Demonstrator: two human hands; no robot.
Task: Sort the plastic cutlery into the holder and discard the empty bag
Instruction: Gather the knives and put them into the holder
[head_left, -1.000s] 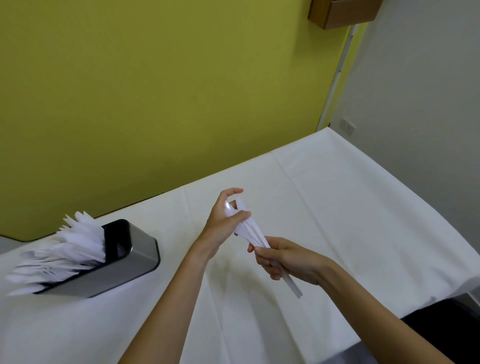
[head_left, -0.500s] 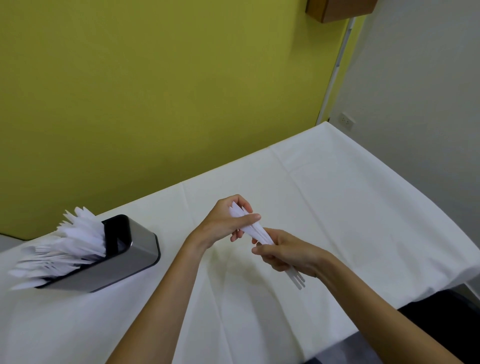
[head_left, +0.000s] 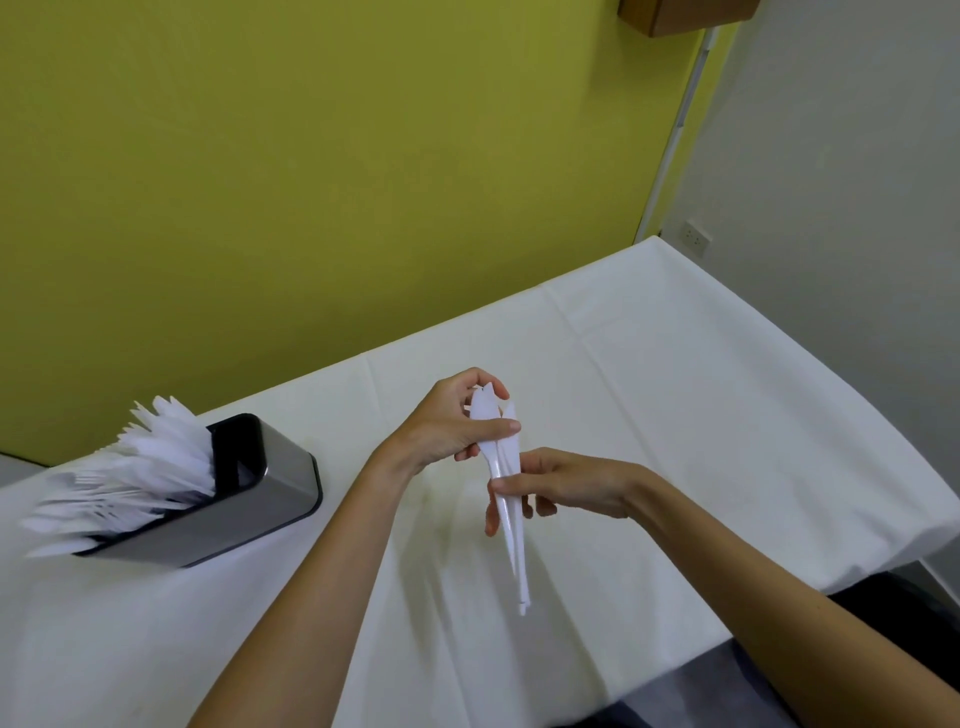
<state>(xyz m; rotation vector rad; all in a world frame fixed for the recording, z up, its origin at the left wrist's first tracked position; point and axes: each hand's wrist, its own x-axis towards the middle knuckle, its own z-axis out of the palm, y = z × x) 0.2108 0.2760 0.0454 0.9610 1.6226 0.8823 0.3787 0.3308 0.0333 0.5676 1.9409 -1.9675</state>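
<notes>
A small bundle of white plastic cutlery (head_left: 511, 540) hangs over the middle of the table, handles pointing down toward me. My right hand (head_left: 566, 486) grips the bundle at its middle. My left hand (head_left: 457, 423) pinches the upper ends between thumb and fingers. At the left, a grey metal holder (head_left: 249, 512) with a black rim stands on the white tablecloth (head_left: 701, 405). Several white cutlery pieces (head_left: 135, 478) stick out of its left compartment; the compartment nearer my hands looks dark and open. No bag is in view.
A yellow-green wall runs behind the table. The table's right edge drops off near a grey wall with a socket (head_left: 695, 239). A white pipe (head_left: 675, 124) stands in the corner under a wooden box (head_left: 675, 15). Dark floor shows at the bottom right.
The bundle has turned more upright, its handles now hanging lower below my right hand. My left hand shifted its pinch on the top ends. The holder has not moved.
</notes>
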